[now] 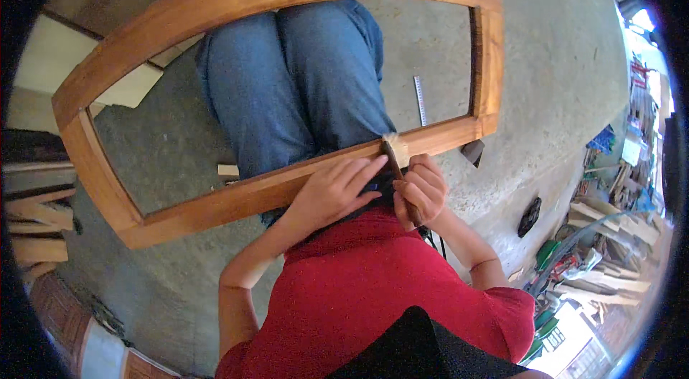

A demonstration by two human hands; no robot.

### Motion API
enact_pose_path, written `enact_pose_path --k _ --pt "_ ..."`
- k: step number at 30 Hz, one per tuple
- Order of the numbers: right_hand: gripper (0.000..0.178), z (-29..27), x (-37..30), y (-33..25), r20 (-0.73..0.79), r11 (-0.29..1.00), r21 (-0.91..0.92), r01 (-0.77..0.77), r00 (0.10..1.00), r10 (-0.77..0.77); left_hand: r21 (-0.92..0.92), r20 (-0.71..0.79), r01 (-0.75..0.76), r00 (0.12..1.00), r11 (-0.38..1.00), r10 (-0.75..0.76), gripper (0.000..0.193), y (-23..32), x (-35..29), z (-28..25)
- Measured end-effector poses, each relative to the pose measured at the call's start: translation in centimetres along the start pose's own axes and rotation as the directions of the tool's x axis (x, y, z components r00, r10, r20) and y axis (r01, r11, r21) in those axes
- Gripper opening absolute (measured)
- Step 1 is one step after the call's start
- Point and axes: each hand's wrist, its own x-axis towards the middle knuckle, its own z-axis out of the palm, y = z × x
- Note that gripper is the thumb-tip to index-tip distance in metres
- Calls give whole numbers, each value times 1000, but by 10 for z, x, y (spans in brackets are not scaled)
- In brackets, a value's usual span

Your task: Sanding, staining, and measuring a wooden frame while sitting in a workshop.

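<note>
Wooden frame (215,201), arched along its far rail and straight along the near one, resting across the lap of a seated person in blue jeans (301,85) and a red shirt (373,286), over a grey concrete floor (545,77). Near rail running from lower left to upper right, directly under both hands.

Left hand (336,192): laid flat on the near rail, fingers spread and extended toward the brush, pressing down on the wood; nothing clasped.

Right hand (423,189): curled tight round the dark handle of a paintbrush (397,164), pale bristles touching the top face of the near rail just beside the left fingertips.

Progress, as a judgement only: warm orange-brown, fairly even tone over the whole visible frame, suggesting a coat largely on; brush at work near the right end of the near rail, close to the right-hand corner joint. No clear line between coated and bare wood to be made out, so remaining stretch not determinable; short section toward that corner probably outstanding.

Surroundings: metal ruler (420,100) lying on the floor inside the frame opening; small dark block (474,152) just beyond the right corner; dark object (530,216) farther right; pale boards (64,56) at upper left; stacked timber offcuts (610,221) along the right edge.
</note>
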Motion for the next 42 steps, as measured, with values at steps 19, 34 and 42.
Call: enact_pose_path --k 19,34,42 --pt "65 53 56 18 203 821 555 134 935 -290 -46 -187 411 892 911 -412 40 -2 -91 -31" --pt "55 74 45 28 342 832 553 41 900 -272 -136 -975 737 20 662 -223 17 -72 -278 -152" --pt "44 73 50 25 335 849 528 -6 920 -201 39 -999 941 37 335 13 15 -96 -303 -209"
